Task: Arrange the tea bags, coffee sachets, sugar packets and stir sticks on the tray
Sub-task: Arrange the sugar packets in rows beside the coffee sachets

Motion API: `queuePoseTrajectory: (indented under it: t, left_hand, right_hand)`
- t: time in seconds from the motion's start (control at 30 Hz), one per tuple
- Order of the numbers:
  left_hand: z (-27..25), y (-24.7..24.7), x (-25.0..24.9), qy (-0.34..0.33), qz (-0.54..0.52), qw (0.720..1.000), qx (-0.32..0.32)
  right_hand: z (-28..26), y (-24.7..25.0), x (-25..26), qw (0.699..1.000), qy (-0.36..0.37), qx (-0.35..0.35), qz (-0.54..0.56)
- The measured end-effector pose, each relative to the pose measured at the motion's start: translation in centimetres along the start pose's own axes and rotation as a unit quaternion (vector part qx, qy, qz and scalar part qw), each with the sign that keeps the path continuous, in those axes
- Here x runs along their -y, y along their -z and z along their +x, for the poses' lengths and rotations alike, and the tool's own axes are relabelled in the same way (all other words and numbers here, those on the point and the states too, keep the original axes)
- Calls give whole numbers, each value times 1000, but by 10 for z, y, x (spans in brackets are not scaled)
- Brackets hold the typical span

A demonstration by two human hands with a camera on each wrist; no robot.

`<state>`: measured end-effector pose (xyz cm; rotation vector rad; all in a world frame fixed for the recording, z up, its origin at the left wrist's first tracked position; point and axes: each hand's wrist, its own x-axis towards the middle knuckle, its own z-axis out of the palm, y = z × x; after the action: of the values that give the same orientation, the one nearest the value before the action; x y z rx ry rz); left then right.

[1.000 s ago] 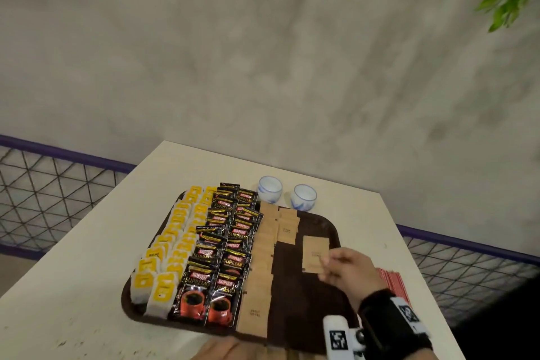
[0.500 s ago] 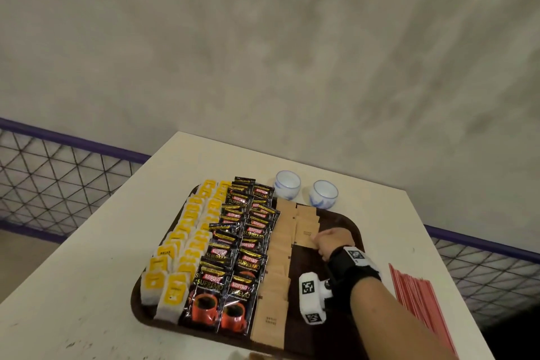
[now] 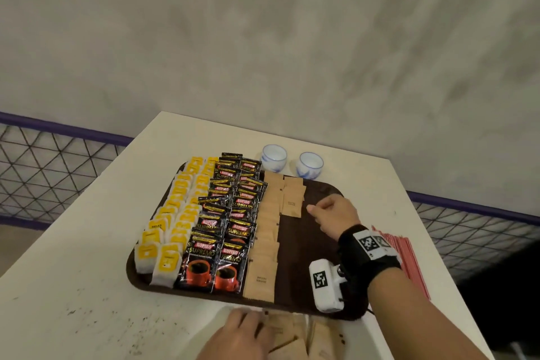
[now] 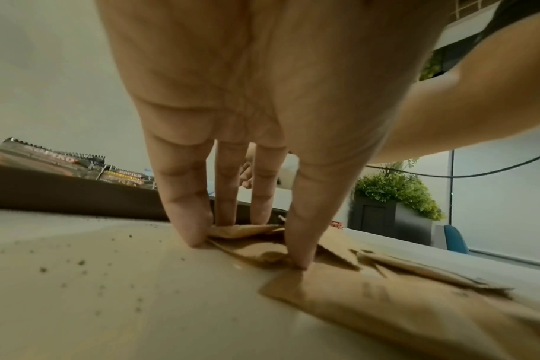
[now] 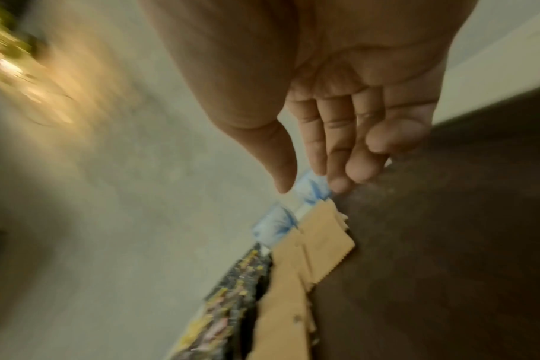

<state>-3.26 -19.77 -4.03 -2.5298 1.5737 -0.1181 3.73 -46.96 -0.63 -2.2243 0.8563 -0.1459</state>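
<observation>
A dark brown tray [image 3: 301, 260] holds rows of yellow tea bags [image 3: 175, 213], black coffee sachets [image 3: 233, 213] and a long column of brown sugar packets [image 3: 266, 245]. A second, short column of sugar packets [image 3: 292, 203] lies at the far end. My right hand [image 3: 314, 209] hovers just right of that short column, fingers relaxed and empty; the right wrist view shows the same hand [image 5: 312, 185] over the bare tray [image 5: 447, 243]. My left hand [image 3: 242, 333] is at the near table edge on loose sugar packets [image 3: 292, 336]. In the left wrist view its fingertips [image 4: 185, 233] pinch a buckled packet [image 4: 241, 230].
Red stir sticks [image 3: 406, 260] lie on the white table right of the tray. Two small blue-and-white cups [image 3: 274, 158] [image 3: 310, 165] stand just beyond the tray's far edge. Wire mesh fencing runs beside the table on both sides, and a grey wall stands behind.
My right hand carried a sugar packet to the far short column, laid it there and let go. It now sits slightly right of it, empty. My left hand has come further into view on the loose packets.
</observation>
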Motion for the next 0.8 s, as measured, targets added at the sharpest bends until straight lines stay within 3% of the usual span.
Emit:
queuePoseTrajectory:
  t: [0.03,0.07,0.13,0.17,0.27,0.4,0.47,0.57,0.67,0.8]
  left_hand:
    - [2,18,-6,42,-106,988,106]
    - [6,26,-9,31,-170,975,143]
    - [10,18,-20,6,-142,987,81]
    - [8,23,-17,19,-180,981,66]
    - [6,18,-12,64,-228,968,79]
    - [-8,20,-2,119,-364,921,73]
    - [-15,25,3,145,-470,870,10]
    - [-22,33,7,157,-653,739,-57]
    - [-21,46,6,174,-761,622,-66]
    - [-22,63,3,178,-809,556,-61]
  right_hand:
    - [-21,10,1,1000,19,3,15]
    - [-42,20,0,999,36,19,30]
    - [-90,37,-6,993,65,71,69]
    - [-114,43,-10,989,78,95,87]
    - [-169,47,-30,980,75,143,116]
    - [-208,31,-54,977,24,139,157]
    - [-220,24,-54,974,5,147,170]
    - [-232,18,-40,968,2,174,181]
    - [-239,20,-21,952,16,206,228]
    - [-242,22,-7,937,40,191,288]
